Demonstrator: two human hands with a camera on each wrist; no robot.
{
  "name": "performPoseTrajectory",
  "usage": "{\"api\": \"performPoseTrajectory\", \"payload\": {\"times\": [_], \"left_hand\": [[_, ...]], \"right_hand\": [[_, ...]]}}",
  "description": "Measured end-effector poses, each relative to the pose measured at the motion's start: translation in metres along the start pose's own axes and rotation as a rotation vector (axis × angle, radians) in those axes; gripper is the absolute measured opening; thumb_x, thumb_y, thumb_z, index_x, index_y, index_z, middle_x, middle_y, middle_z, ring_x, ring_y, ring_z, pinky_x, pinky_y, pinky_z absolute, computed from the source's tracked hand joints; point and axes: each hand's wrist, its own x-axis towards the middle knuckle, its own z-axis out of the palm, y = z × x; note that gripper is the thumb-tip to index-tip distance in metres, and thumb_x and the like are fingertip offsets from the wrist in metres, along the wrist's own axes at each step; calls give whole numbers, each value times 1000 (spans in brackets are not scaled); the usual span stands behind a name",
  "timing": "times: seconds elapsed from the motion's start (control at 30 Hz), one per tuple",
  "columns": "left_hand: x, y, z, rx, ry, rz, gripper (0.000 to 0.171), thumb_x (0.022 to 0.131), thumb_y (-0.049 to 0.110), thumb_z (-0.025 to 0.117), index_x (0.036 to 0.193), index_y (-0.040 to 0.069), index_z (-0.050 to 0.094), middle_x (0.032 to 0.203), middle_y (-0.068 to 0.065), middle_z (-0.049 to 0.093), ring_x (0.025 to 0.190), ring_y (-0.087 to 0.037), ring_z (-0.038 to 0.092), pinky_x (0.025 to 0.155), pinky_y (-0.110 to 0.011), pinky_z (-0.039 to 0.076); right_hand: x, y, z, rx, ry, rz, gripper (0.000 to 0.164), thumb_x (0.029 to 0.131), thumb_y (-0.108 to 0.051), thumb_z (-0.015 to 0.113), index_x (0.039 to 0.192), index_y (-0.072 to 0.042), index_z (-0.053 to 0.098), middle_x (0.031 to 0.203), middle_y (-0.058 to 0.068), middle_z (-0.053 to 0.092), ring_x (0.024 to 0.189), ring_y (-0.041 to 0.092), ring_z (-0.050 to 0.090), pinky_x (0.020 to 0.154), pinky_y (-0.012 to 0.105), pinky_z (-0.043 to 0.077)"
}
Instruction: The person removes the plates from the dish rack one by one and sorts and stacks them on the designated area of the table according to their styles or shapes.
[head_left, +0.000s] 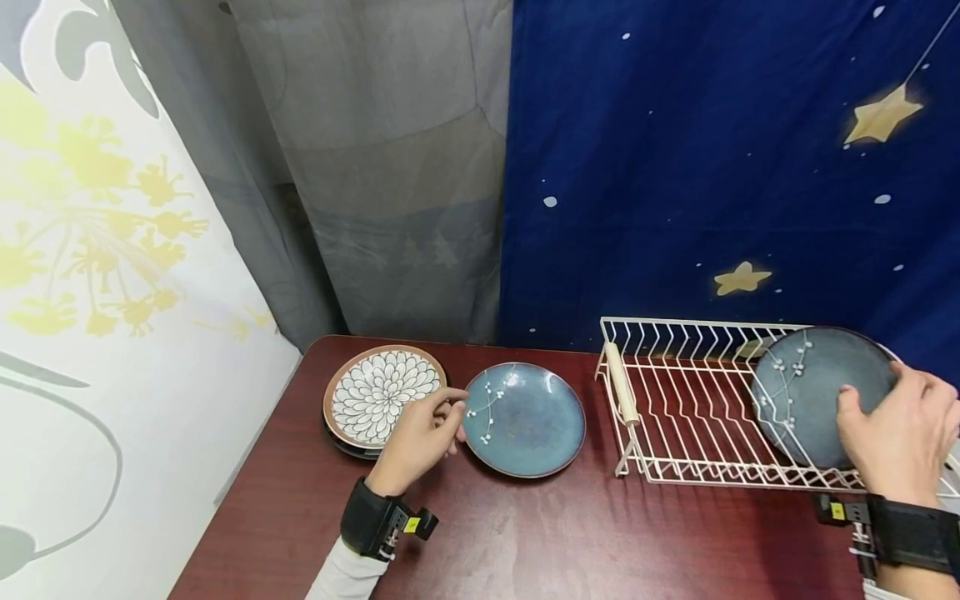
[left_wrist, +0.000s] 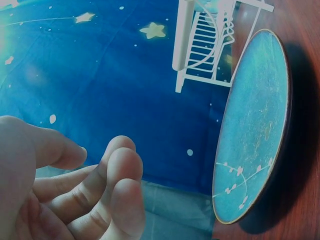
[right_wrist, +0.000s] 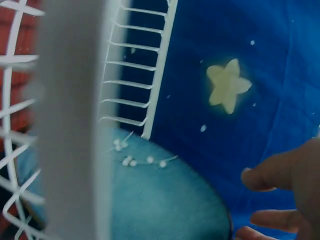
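Note:
A blue plate (head_left: pixel 525 421) with a white blossom sprig lies flat on the table. My left hand (head_left: pixel 422 437) hovers at its left edge, fingers loosely bent and holding nothing; the left wrist view shows a gap between the fingers (left_wrist: pixel 125 165) and the plate (left_wrist: pixel 255 125). A second blue plate (head_left: pixel 813 392) stands tilted in the right end of the white wire dish rack (head_left: pixel 705 475). Beside its right rim is my right hand (head_left: pixel 903 425), thumb and fingers spread. In the right wrist view, that hand (right_wrist: pixel 285 185) looks apart from the plate (right_wrist: pixel 165 195).
A plate with a white petal pattern and brown rim (head_left: pixel 386 396) lies at the table's left, on top of a dark plate. The rack has a wooden handle (head_left: pixel 621 383) on its left end. Grey and blue star-printed curtains (head_left: pixel 637 208) hang behind the table.

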Motion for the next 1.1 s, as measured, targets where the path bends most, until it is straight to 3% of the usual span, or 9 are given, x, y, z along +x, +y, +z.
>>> {"api": "performPoseTrajectory", "payload": {"times": [0.2, 0.33, 0.43, 0.53, 0.63, 0.87, 1.1], "left_hand": [[-5, 26, -6, -15, -7, -5, 21, 95, 17, 50, 114, 9, 58, 67, -11, 63, 49, -29, 58, 44, -25, 46], [-7, 30, -8, -22, -8, -7, 22, 96, 18, 50, 113, 9, 58, 69, -13, 63, 49, -30, 58, 44, -26, 47], [-7, 29, -8, -33, -7, 3, 22, 96, 17, 50, 113, 8, 58, 68, -13, 63, 48, -28, 58, 44, -26, 47], [-7, 28, -8, -38, -14, 1, 22, 96, 18, 49, 114, 8, 57, 69, -13, 63, 49, -28, 58, 44, -26, 47], [-8, 29, -9, -38, -17, -8, 23, 96, 20, 49, 114, 9, 57, 69, -14, 64, 50, -30, 58, 45, -27, 48], [-7, 28, -9, -23, -12, -17, 22, 96, 20, 49, 114, 10, 58, 69, -11, 64, 46, -16, 57, 45, -27, 49], [-2, 6, -3, -57, -9, -26, 23, 96, 24, 49, 114, 13, 58, 69, -11, 64, 49, -29, 58, 44, -29, 48]], "right_hand": [[1, 12, 5, 15, 58, 116, 57, 85, -16, 47, 136, 3, 33, 133, 31, 31, 120, 51, 28, 93, 60, 22], [1, 22, 7, -62, -27, 158, 57, 86, -17, 46, 133, 11, 34, 124, 40, 37, 111, 58, 32, 87, 62, 26], [-1, 28, 8, -140, -113, 202, 57, 86, -18, 46, 130, 17, 32, 115, 47, 40, 101, 63, 37, 77, 64, 31], [-5, 32, 10, -185, -140, 235, 54, 89, -18, 42, 125, 20, 33, 107, 50, 41, 93, 64, 40, 68, 65, 33], [-8, 37, 13, -186, -103, 224, 48, 90, -16, 40, 120, 21, 38, 104, 50, 42, 91, 65, 40, 68, 65, 32], [-9, 40, 19, -162, -46, 232, 44, 93, -17, 42, 119, 19, 43, 104, 50, 42, 93, 65, 39, 70, 67, 31], [-8, 44, 22, -153, -38, 239, 41, 95, -18, 40, 116, 16, 47, 106, 48, 43, 95, 64, 39, 70, 65, 30]]}}
